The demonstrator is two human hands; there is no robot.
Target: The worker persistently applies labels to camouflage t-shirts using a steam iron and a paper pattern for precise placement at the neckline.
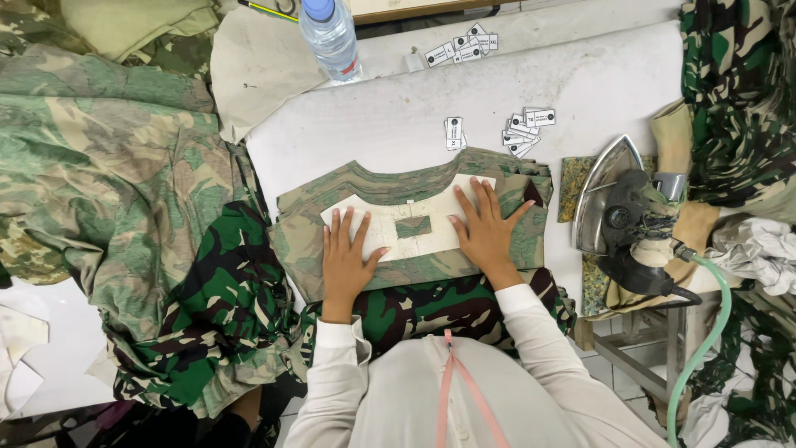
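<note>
A stack of pale camouflage fabric pieces (506,178) lies on the white ironing board (398,116). On top rests a white cardboard template (390,217) with a small rectangular window in its middle. My left hand (347,259) lies flat on the template's left part, fingers spread. My right hand (485,226) presses flat on its right end and the fabric beside it. Neither hand holds anything. Darker camouflage cloth (414,305) hangs at the board's near edge by my body.
A steam iron (622,217) with a green hose (705,340) rests on a stand at the right. Small white size tags (522,129) lie scattered behind the stack. A clear water bottle (330,35) stands at the back. Heaps of camouflage cloth (124,182) fill the left and right.
</note>
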